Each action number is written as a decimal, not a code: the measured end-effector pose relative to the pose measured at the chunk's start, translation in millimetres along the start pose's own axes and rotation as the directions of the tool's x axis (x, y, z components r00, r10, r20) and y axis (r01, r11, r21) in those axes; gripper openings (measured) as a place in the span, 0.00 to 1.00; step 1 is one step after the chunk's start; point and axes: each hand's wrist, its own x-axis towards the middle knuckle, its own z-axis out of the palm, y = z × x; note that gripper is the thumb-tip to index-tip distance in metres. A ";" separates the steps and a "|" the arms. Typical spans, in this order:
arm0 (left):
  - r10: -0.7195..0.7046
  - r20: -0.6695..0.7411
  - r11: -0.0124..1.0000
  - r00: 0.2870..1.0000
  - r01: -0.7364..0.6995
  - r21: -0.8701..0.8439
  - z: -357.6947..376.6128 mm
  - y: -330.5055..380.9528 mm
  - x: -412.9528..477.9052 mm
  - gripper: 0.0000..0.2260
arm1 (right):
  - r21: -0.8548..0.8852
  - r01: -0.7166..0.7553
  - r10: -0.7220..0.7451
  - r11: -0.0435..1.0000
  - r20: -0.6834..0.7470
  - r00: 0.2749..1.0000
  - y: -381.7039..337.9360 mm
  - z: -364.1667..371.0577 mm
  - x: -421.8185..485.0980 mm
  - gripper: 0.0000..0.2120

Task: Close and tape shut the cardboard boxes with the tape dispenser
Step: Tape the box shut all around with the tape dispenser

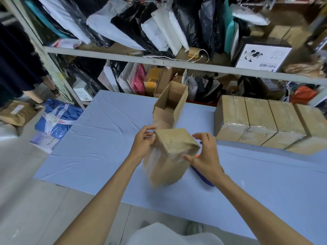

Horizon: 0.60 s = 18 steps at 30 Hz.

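Note:
A closed cardboard box, wrapped in clear tape and blurred by motion, stands tilted on the blue table. My left hand grips its upper left edge with curled fingers. My right hand is at its right side, thumb touching the box, the other fingers spread and curved above it. Under my right wrist lies the tape dispenser, blue with an orange bit, mostly hidden. Behind the held box stands an open cardboard box with its flaps up.
Several taped boxes sit in a row at the table's right. A metal shelf rack packed with bags and parcels stands behind the table. Parcels lie on the floor at left, beside another person's legs.

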 end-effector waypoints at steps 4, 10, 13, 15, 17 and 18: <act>-0.011 -0.059 1.000 0.998 0.010 -0.008 7.9 -4.4 -3.1 0.09 | 0.213 -0.092 0.101 0.973 -0.032 0.994 -9.9 10.4 0.3 0.08; 0.091 -0.101 0.996 0.991 -0.088 0.035 14.4 -3.8 -10.5 0.10 | 0.371 -0.163 0.189 0.914 -0.035 0.981 -7.7 7.0 12.1 0.05; 0.143 -0.074 0.988 0.987 -0.138 0.067 14.6 -1.1 -11.5 0.10 | 0.374 -0.161 0.177 0.913 -0.009 0.984 -2.8 5.9 10.7 0.07; 0.164 -0.050 0.984 0.985 -0.160 0.079 14.3 -1.2 -11.7 0.10 | 0.364 -0.156 0.168 0.918 -0.001 0.986 0.7 5.5 10.1 0.08; 0.171 -0.033 0.983 0.985 -0.168 0.075 14.0 -1.5 -11.8 0.11 | 0.353 -0.145 0.152 0.924 0.008 0.988 3.1 4.6 10.3 0.08; 0.168 -0.028 0.983 0.985 -0.166 0.074 14.0 -1.2 -11.5 0.11 | 0.346 -0.143 0.147 0.927 0.016 0.989 3.9 3.9 10.6 0.08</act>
